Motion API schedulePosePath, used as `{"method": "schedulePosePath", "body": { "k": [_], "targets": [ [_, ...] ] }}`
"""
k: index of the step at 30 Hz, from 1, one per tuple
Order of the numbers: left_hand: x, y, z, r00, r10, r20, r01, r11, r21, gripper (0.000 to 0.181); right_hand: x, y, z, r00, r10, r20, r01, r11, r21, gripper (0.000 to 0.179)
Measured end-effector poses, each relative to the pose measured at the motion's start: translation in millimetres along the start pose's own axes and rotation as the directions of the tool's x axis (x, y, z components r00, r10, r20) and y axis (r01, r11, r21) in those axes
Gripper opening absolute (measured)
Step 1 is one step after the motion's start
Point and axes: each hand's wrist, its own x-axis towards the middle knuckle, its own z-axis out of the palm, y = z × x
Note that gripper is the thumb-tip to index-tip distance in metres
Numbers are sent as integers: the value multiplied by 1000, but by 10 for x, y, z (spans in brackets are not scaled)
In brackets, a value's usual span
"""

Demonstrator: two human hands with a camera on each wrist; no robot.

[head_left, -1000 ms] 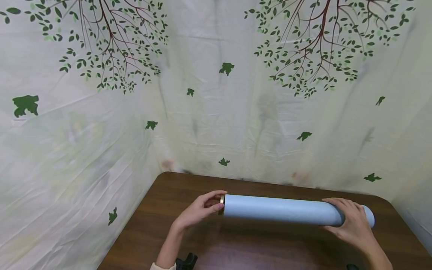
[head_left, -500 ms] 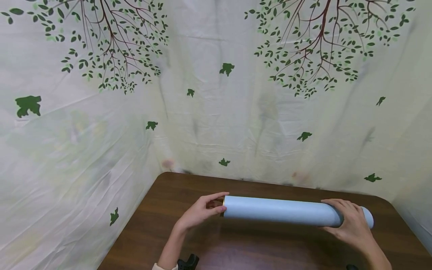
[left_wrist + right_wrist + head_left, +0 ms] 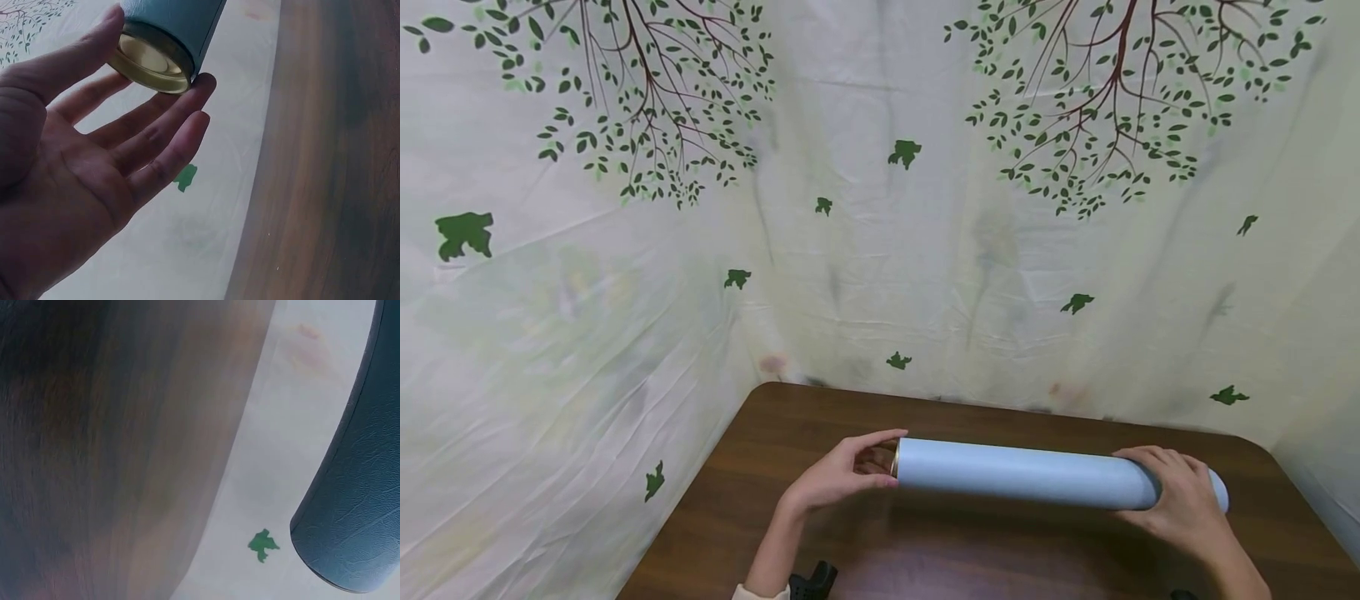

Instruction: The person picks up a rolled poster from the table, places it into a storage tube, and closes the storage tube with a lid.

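Observation:
A long, light blue tube (image 3: pixel 1000 473) lies crosswise in the air over the brown table in the head view. Its left end carries a gold metal cap (image 3: pixel 147 62) with a recessed face, seen in the left wrist view. My left hand (image 3: pixel 835 471) pinches this capped end, thumb on the near side and fingertips on the far side, with the palm apart from the cap. Near the other end, my right hand (image 3: pixel 1183 496) grips the tube from above, fingers over the far side. The right wrist view shows the tube's textured blue end (image 3: pixel 356 537), without the hand.
The brown wooden table (image 3: pixel 820 408) has rounded back corners. Behind it and along the left hangs a pale cloth (image 3: pixel 850 275) printed with trees and green leaves. A black wrist strap piece (image 3: pixel 812 581) shows at the left wrist.
The tube has dropped slightly toward me at its left end. My left fingers have shifted on the capped end, and my right hand has moved down a little with the tube.

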Motion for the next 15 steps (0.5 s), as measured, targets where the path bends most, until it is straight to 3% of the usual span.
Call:
{"method": "schedulePosePath", "body": {
  "k": [9, 15],
  "targets": [
    [-13, 7, -2, 1000, 14, 10, -14, 999, -43, 65, -27, 36, 12, 1000, -14, -9, 14, 1000, 15, 86],
    [-23, -1, 4, 999, 30, -18, -31, 999, -10, 65, -28, 30, 6, 1000, -17, -7, 17, 1000, 13, 89]
  ]
}}
